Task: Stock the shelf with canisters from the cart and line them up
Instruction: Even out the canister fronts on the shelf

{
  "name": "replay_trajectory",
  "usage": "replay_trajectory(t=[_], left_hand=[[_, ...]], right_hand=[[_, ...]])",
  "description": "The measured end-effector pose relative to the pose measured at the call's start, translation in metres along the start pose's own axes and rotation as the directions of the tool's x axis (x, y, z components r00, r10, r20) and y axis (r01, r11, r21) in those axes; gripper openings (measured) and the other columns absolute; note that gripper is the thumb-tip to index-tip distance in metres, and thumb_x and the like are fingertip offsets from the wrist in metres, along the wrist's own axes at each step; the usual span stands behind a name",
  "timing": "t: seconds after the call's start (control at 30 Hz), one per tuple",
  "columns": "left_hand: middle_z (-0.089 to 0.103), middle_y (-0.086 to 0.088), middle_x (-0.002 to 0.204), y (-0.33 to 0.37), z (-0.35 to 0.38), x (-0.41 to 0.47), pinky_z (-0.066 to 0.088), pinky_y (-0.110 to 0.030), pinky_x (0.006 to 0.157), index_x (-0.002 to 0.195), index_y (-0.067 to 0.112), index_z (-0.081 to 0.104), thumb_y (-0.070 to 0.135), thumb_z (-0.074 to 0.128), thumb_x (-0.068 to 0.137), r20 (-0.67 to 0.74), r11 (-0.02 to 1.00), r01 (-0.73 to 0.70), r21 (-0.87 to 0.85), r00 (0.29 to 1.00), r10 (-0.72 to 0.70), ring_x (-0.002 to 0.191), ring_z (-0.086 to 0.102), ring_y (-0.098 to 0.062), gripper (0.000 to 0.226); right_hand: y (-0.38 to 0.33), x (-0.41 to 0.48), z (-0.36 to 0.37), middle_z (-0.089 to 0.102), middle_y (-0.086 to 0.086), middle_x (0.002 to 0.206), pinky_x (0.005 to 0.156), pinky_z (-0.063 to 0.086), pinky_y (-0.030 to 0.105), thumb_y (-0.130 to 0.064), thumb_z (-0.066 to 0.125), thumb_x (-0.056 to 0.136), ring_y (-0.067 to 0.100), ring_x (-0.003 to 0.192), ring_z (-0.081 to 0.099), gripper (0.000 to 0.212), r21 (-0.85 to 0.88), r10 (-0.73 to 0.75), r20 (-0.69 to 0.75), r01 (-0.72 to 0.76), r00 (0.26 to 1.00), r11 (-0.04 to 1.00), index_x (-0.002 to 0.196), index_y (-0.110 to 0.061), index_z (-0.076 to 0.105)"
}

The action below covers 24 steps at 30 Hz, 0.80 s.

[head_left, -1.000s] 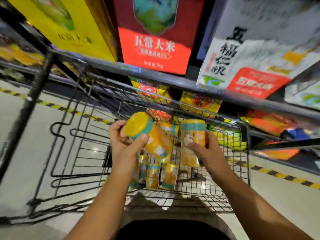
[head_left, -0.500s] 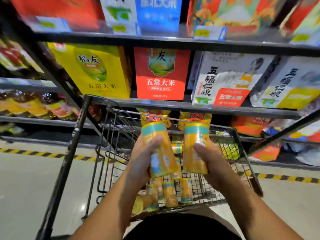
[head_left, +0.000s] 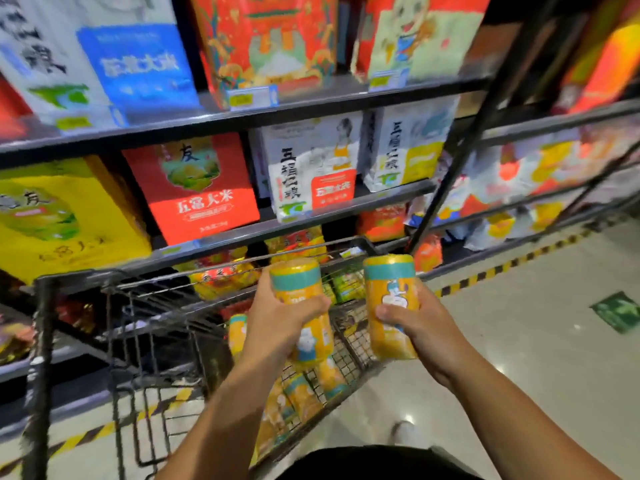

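The left hand point(head_left: 277, 317) is wrapped round the middle of the left canister point(head_left: 296, 282), thumb on one side and fingers curled across the front. The right hand point(head_left: 422, 327) grips the right canister point(head_left: 391, 292) the same way, fingers closed over its lower half. Both canisters are orange-yellow with a teal band near the top and a yellow lid. They are held nearly upright, tilted a little to the left, side by side but apart, above the cart point(head_left: 114, 275).

More canisters point(head_left: 304, 393) of the same kind lie on their sides in the wire basket of the cart, below the left hand.

The cart stands just in front of the shelf point(head_left: 242, 233). On it stand a yellow box point(head_left: 52, 216), a red box point(head_left: 194, 188) and a white bag point(head_left: 311, 168). The tier below holds yellow and red packs point(head_left: 221, 271), too blurred to say what they are.

A striped yellow and black line point(head_left: 502, 268) runs along the pale floor point(head_left: 536, 358) at the foot of the shelving, with a green mark point(head_left: 618, 311) off to the right.
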<state>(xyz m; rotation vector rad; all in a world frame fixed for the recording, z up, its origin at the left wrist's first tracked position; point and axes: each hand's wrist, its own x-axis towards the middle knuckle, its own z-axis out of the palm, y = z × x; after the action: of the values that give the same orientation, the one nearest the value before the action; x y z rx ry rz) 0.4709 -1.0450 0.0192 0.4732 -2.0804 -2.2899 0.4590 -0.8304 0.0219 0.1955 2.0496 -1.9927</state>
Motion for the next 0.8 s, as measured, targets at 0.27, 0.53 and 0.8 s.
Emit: replay_trajectory(t=[0.27,0.53,0.8], left_hand=[[0.071,-0.001,0.076,0.011,0.118,-0.001,0.057,-0.038,0.060,0.105,0.017,0.058,0.017,0.082,0.052,0.192,1.000,0.028,-0.013,0.981,-0.025,0.069,0.069,-0.022,0.059],[0.070,-0.009,0.078,0.008,0.310,-0.020,0.059,-0.043,0.062,0.106,0.014,0.058,0.013,0.080,0.052,0.350,0.998,0.053,0.015,0.935,-0.055,0.069,0.069,-0.028,0.058],[0.070,-0.004,0.074,0.018,0.471,-0.033,0.054,-0.032,0.051,0.102,0.020,0.058,0.011,0.078,0.050,0.421,1.000,0.028,-0.001,0.907,-0.025,0.061,0.069,-0.018,0.056]], right_hand=[[-0.002,-0.026,-0.100,0.075,0.008,0.100,0.075,0.061,0.042,-0.041,0.085,0.051,0.025,0.089,0.073,0.073,0.080,-0.049,-0.153,0.061,0.987,0.995,0.117,-0.021,0.061],[-0.007,-0.052,-0.273,0.075,-0.004,0.085,0.063,0.055,0.023,-0.020,0.081,0.057,0.009,0.075,0.071,0.054,0.081,-0.067,-0.283,0.094,0.957,0.992,0.107,-0.022,0.060],[-0.024,-0.071,-0.435,0.075,-0.005,0.091,0.067,0.056,0.024,-0.024,0.081,0.059,0.010,0.080,0.071,0.053,0.049,-0.118,-0.379,0.147,0.918,0.988,0.108,-0.025,0.060]])
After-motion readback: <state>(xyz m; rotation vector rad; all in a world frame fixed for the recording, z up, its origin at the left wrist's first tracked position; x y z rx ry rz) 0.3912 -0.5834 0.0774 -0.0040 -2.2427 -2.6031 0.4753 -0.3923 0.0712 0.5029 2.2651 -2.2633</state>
